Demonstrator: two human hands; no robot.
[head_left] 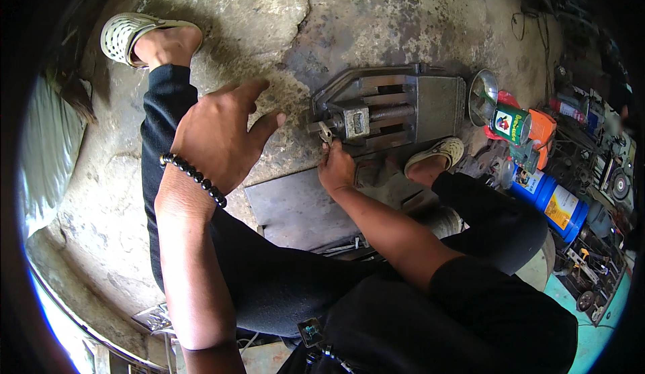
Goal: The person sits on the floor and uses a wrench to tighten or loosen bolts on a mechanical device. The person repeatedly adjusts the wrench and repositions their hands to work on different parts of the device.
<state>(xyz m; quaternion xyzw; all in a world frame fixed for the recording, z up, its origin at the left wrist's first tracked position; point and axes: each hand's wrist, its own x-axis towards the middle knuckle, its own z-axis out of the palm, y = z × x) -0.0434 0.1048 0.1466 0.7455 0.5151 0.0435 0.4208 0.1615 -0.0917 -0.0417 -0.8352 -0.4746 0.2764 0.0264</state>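
My left hand (222,129) is held up over the floor on the left, thumb and fingers apart, holding nothing. A dark bead bracelet (195,180) circles that wrist. My right hand (337,167) is closed around a small metal wrench (325,133), most of its handle hidden by the fingers. The wrench's head meets the near-left end of the screw on a heavy grey machine vise (440,109). That vise lies on the floor, its threaded screw (393,113) running through a square block (357,123).
A flat metal plate (299,209) lies between my legs and the vise. My clogs (127,38) rest on the concrete. On the right stand a metal bowl (482,97), a green can (510,124), an orange container (541,132), a blue bucket (547,203) and scattered tools (584,266).
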